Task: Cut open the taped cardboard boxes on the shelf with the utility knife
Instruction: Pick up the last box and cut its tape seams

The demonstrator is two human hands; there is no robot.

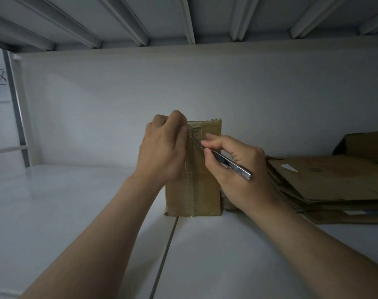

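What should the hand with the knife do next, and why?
Probably draw the utility knife down the taped seam of the cardboard box. The right hand holds the blade tip on that seam near the top, and the left hand grips the box's upper left edge.

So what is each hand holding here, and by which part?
The right hand pinches the slim silver metal utility knife near its blade end. The left hand grips the taped brown cardboard box at its upper left edge.

dim, grey and slightly soft; light falls from the front, corners darken, and wide-angle distortion bends the edges.
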